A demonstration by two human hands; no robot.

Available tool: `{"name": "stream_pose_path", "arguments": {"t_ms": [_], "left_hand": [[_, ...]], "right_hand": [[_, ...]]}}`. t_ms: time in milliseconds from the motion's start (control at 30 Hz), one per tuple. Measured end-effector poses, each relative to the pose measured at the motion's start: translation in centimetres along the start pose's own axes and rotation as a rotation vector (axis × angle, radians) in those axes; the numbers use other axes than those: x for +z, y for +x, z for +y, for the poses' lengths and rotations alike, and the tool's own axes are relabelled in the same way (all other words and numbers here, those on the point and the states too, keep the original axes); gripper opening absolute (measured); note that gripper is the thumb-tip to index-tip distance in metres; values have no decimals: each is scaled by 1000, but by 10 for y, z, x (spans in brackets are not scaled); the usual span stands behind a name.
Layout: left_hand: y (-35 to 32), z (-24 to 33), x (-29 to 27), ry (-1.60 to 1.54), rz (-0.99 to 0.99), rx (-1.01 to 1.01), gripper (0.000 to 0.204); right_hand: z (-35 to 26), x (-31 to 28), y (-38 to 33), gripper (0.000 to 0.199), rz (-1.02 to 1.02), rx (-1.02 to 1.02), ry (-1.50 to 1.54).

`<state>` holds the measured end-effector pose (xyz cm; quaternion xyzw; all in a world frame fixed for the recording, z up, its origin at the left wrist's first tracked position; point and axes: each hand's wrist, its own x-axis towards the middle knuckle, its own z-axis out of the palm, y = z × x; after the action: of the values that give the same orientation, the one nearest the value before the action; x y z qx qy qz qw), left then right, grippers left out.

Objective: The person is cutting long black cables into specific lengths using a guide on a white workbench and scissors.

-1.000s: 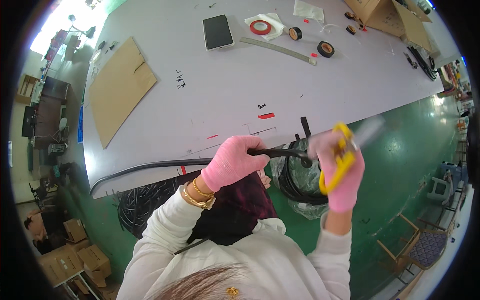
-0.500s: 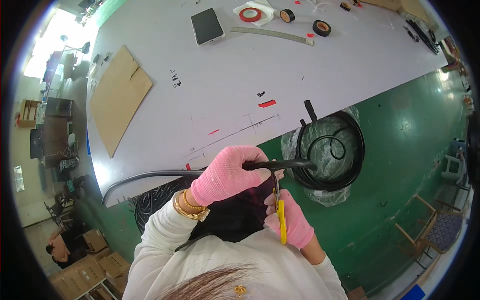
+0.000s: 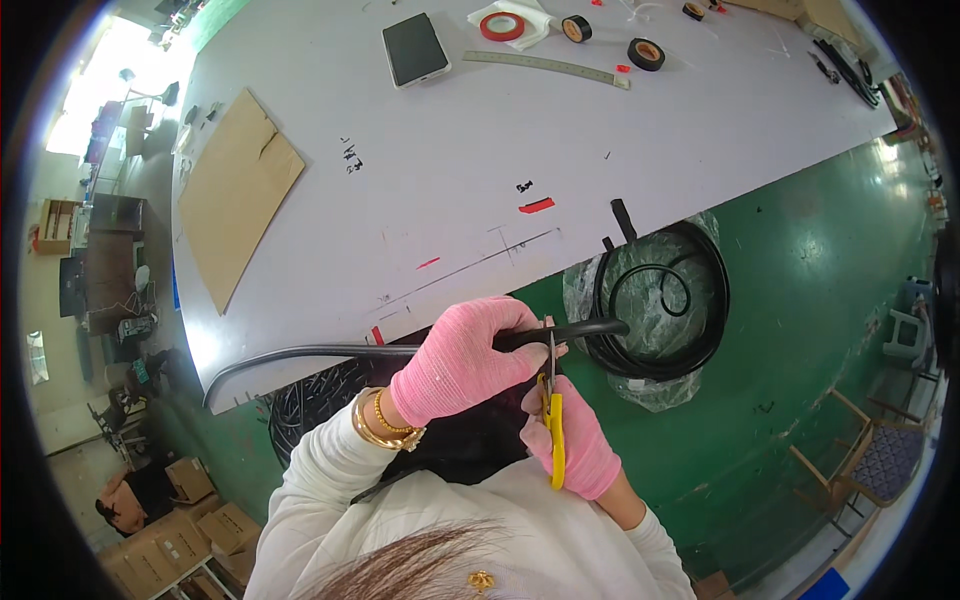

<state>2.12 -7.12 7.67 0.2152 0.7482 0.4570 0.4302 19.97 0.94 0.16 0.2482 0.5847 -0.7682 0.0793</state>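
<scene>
My left hand (image 3: pixel 465 358), in a pink knitted glove, is closed around a thick black cable or hose (image 3: pixel 330 351) at the table's near edge. The black length curves off to the left over the tabletop, and its other part juts right past my fingers. Below it, my right hand (image 3: pixel 588 448), also gloved in pink, holds yellow-handled scissors (image 3: pixel 557 432). Their blades point up and meet the black length just right of my left fingers. Whether they have cut into it cannot be made out.
A large coil of black hose (image 3: pixel 712 335) lies on clear plastic on the green floor, right of the table (image 3: pixel 420 190). On the tabletop are a cardboard sheet (image 3: pixel 240 200), a steel ruler (image 3: pixel 545 68), black tape (image 3: pixel 646 55), red tape (image 3: pixel 502 27) and a dark flat device (image 3: pixel 416 50).
My left hand has shifted slightly right and down along the black length. The scissors have swung a little left and now stand more upright, their blades against it.
</scene>
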Motion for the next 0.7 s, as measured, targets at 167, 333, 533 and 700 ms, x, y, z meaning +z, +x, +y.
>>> {"name": "stream_pose_path", "arguments": {"t_ms": [167,333,533,700], "left_hand": [[2,-4,0,42,20,25,12],[2,-3,-2,25,7,28,12],[4,-4,-9,163,-80,-14,13],[11,-28,-9,-34,-128,201,35]], "right_hand": [[-19,3,-1,23,66,-202,-216],[-21,3,-5,28,41,-33,-148],[-21,7,-8,26,105,-29,-121],[-24,7,-12,27,125,-42,-205]]}}
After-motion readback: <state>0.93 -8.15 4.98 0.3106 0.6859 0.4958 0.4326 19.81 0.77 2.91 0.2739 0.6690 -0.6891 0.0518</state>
